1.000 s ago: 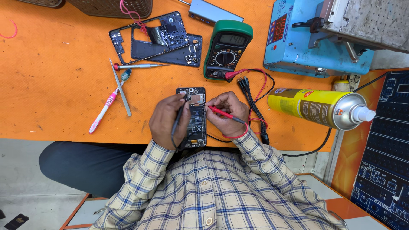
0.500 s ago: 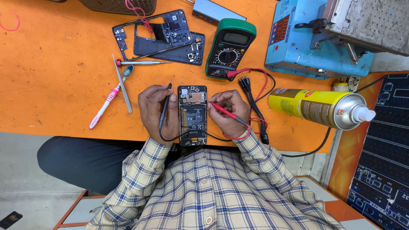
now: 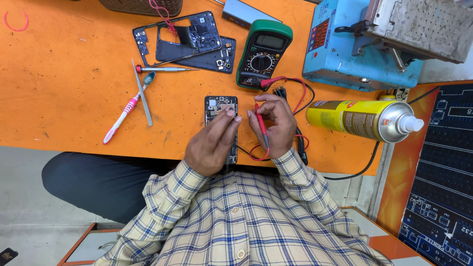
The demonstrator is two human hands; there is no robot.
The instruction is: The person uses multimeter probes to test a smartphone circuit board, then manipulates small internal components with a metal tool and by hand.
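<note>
The opened phone, light and fragile, is pinned by the left hand; a red probe is pinched in the right hand; edges seem the safest hold.

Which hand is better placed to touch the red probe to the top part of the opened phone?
Probably the right hand. It already holds the red probe, with the tip pointing up beside the opened phone. The left hand lies over the phone's lower part and holds no probe that I can see.
</note>
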